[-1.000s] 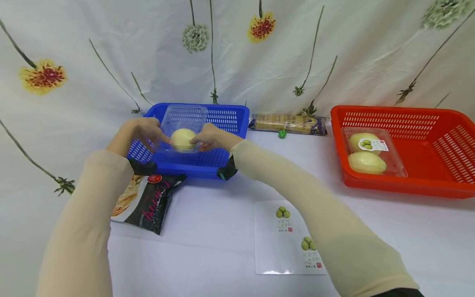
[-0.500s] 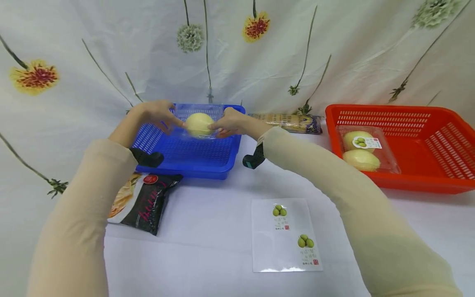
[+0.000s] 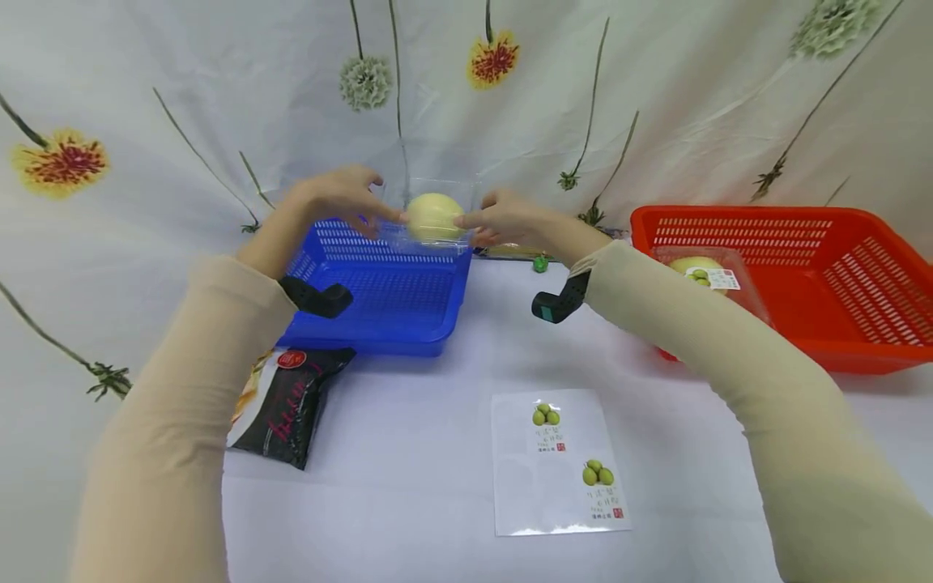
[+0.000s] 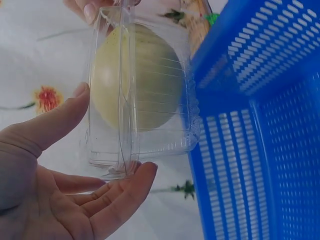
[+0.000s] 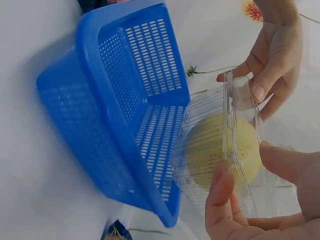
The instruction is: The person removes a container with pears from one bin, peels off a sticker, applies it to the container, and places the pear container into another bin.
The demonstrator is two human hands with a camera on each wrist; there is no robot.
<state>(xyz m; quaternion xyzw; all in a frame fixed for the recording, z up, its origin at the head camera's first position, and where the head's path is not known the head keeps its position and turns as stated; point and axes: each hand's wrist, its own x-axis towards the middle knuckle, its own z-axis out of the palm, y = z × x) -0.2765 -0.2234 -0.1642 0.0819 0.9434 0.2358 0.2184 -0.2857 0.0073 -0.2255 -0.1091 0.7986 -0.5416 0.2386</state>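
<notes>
A clear plastic clamshell box (image 3: 435, 220) with one pale yellow-green round fruit (image 3: 433, 215) inside is held in the air over the far right corner of the blue basket (image 3: 379, 304). My left hand (image 3: 373, 209) pinches its left side. My right hand (image 3: 483, 223) pinches its right side. In the left wrist view my thumb (image 4: 59, 118) presses the box (image 4: 142, 95) from one side, with fingers (image 4: 120, 197) under its rim. In the right wrist view the right hand's fingers (image 5: 222, 197) clasp the box's (image 5: 220, 145) seam beside the blue basket (image 5: 125, 115).
A red basket (image 3: 838, 279) at the right holds another clamshell with fruit and a label (image 3: 703, 274). On the white table lie a sheet of fruit stickers (image 3: 557, 461), a dark snack bag (image 3: 287, 405) and a small green object (image 3: 539, 263). A flowered cloth hangs behind.
Both hands have lifted the clamshell with the fruit up out of the blue basket and carried it to the right, still holding it at both sides.
</notes>
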